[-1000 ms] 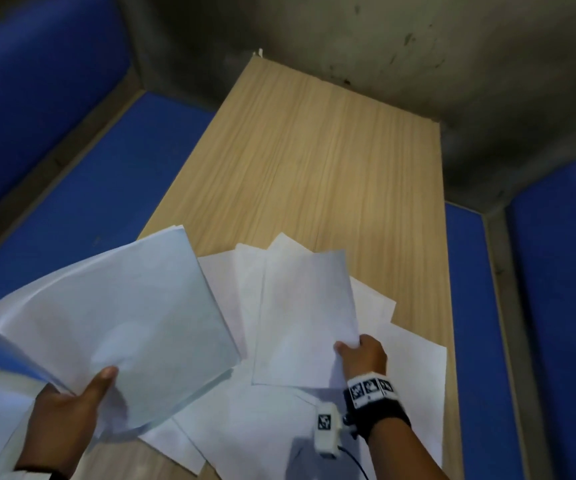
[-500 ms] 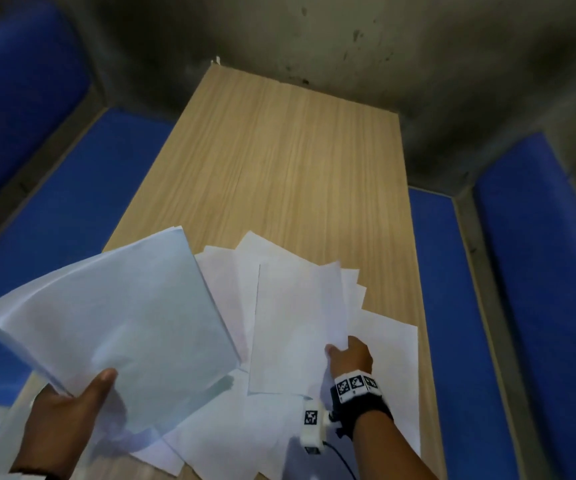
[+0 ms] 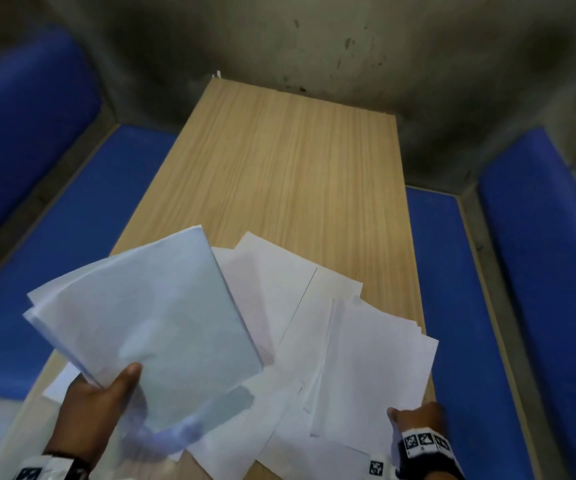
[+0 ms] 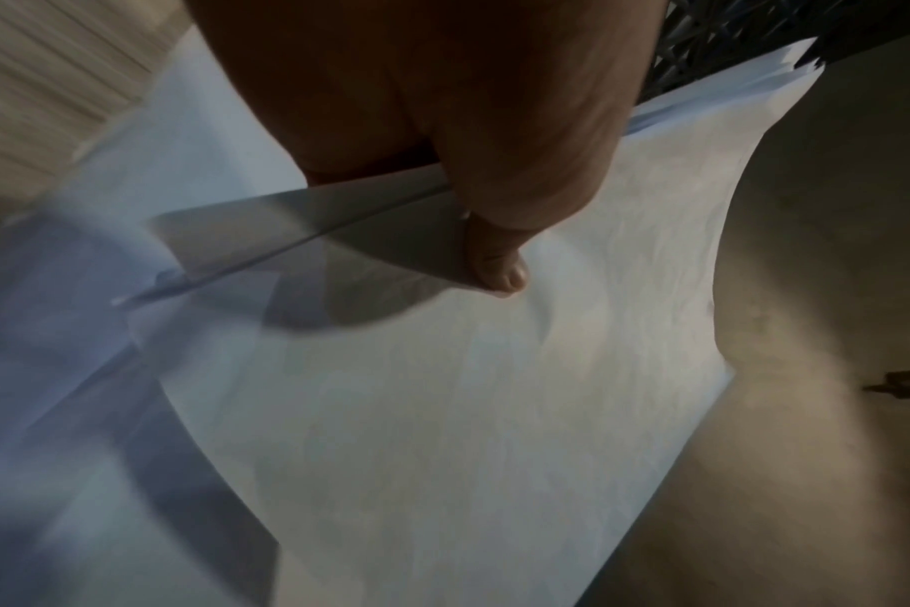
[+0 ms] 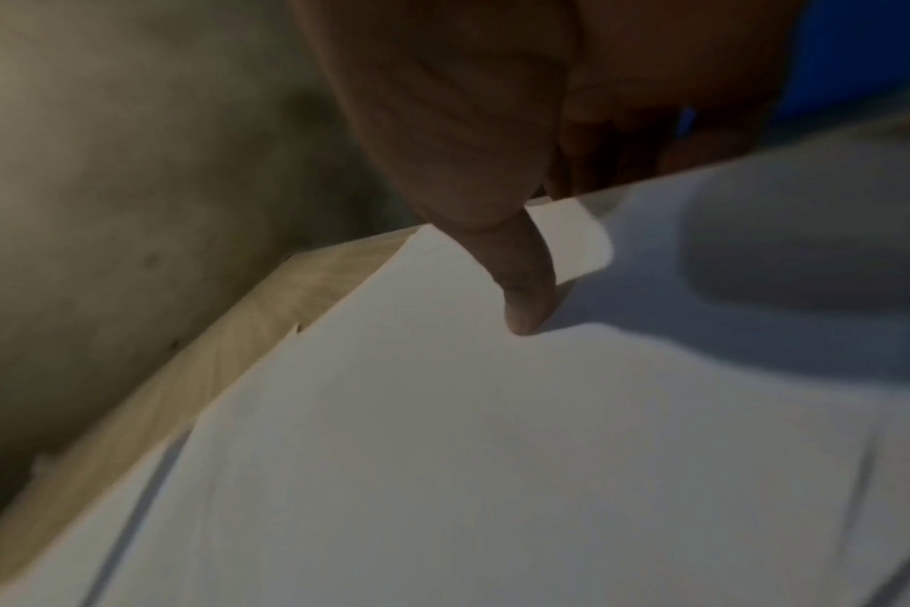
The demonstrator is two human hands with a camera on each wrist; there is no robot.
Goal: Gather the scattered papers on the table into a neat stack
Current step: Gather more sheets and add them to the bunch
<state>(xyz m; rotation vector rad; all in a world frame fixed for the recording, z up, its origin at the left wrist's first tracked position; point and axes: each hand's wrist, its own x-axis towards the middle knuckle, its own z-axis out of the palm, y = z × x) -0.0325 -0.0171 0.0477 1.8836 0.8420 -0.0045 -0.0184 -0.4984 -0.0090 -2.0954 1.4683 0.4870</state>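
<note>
My left hand (image 3: 103, 396) holds a bundle of white sheets (image 3: 148, 320) raised above the table's near left side, thumb on top; the same thumb (image 4: 499, 267) presses the bundle (image 4: 442, 410) in the left wrist view. Several loose white sheets (image 3: 279, 296) lie fanned over the near half of the wooden table (image 3: 286, 161). My right hand (image 3: 414, 419) pinches the near corner of a small batch of sheets (image 3: 373, 368) at the table's right edge. In the right wrist view its thumb (image 5: 525, 295) lies on top of that paper (image 5: 494, 451), fingers under it.
Blue padded benches flank the table on the left (image 3: 72, 244) and right (image 3: 452, 306). A stained grey wall (image 3: 314, 36) stands behind the table's far end. The far half of the tabletop shows bare wood.
My right hand moved from the middle sheet toward the table's near right edge, and now pinches a batch of sheets there. The left hand's bundle stays raised.
</note>
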